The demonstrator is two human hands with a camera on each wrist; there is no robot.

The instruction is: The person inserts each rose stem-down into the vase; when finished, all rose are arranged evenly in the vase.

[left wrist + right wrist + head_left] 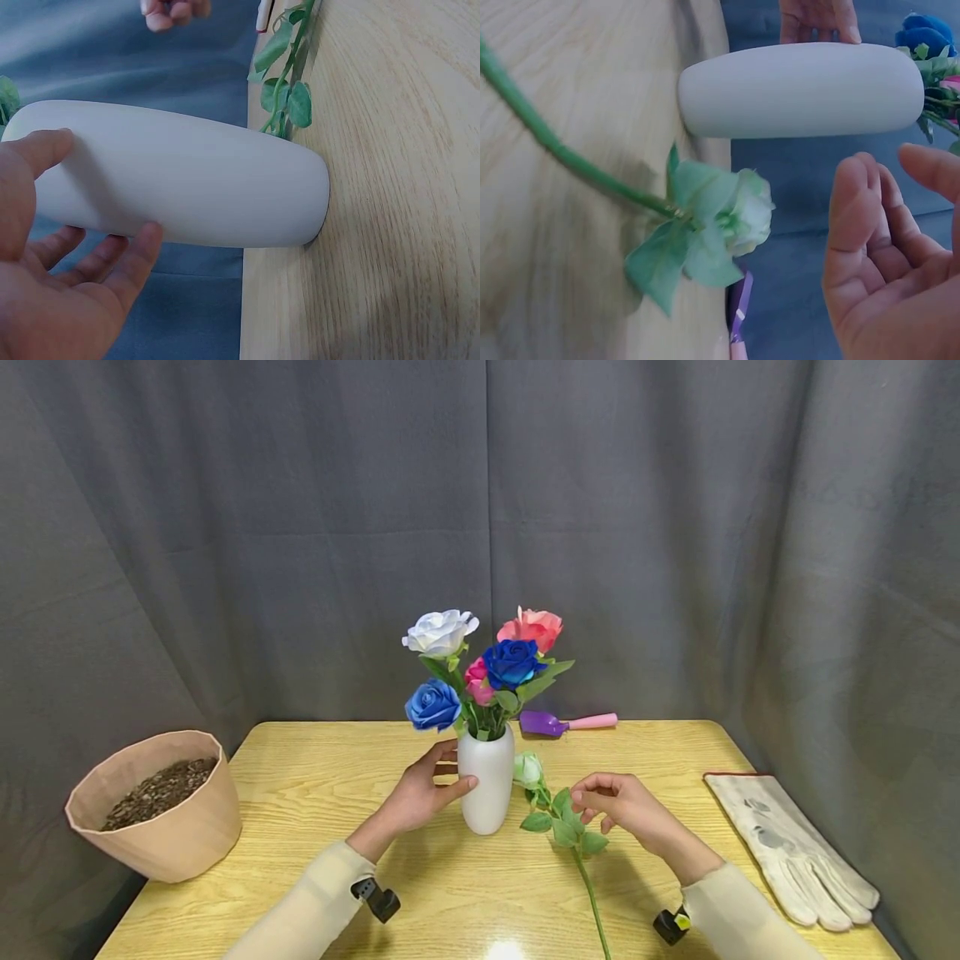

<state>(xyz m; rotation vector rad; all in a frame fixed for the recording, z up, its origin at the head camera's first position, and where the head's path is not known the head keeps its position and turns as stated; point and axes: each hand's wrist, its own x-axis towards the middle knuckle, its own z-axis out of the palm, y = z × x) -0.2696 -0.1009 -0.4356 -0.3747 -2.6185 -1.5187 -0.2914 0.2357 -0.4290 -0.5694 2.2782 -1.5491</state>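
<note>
A white vase (pixel 486 781) stands upright on the table, holding several artificial roses: a white rose (pixel 440 633), a coral rose (pixel 531 628), a pink one and two blue roses (pixel 512 663). My left hand (pixel 424 791) grips the vase's left side, thumb across the front and fingers behind; the left wrist view shows the thumb (pixel 46 150) on its wall. A pale green-white rose (pixel 528 768) with a long leafy stem lies on the table to the right of the vase. Over its leaves hovers my right hand (pixel 621 806), fingers loosely bent; nothing is between them in the right wrist view.
At the left edge stands a pinkish planter (pixel 176 835) with dark soil. A purple scoop (pixel 543 723) with a pink handle lies behind the vase. White work gloves (pixel 787 843) lie along the right edge. Grey curtains (pixel 337 527) hang behind the table.
</note>
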